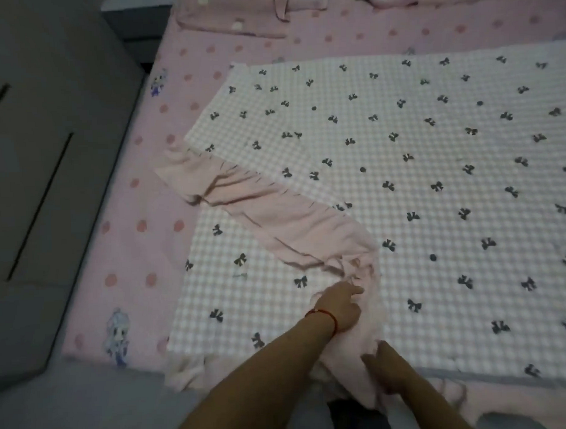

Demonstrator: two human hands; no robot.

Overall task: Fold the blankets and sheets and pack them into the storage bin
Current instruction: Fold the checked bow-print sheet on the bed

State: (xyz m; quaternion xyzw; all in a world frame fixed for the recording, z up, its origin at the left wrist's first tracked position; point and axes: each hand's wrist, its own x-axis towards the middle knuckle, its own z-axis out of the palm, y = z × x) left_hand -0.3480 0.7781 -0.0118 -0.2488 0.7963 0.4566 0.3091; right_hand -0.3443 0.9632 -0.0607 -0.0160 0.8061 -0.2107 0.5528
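Note:
A pink-and-white checked sheet (418,164) printed with dark bows lies spread across the bed. Its left part is folded over, and its plain pink ruffled edge (275,221) runs diagonally from the upper left down to the near edge. My left hand (341,303), with a red string on the wrist, grips the bunched ruffle near the bed's front. My right hand (385,366) pinches the same pink ruffle lower down, right at the bed edge. No storage bin is in view.
The bed carries a pink dotted fitted sheet (146,200) with cartoon figures. Pink pillows (236,17) lie at the far end. A grey cabinet (42,158) stands close along the bed's left side. Grey floor (73,411) shows at the lower left.

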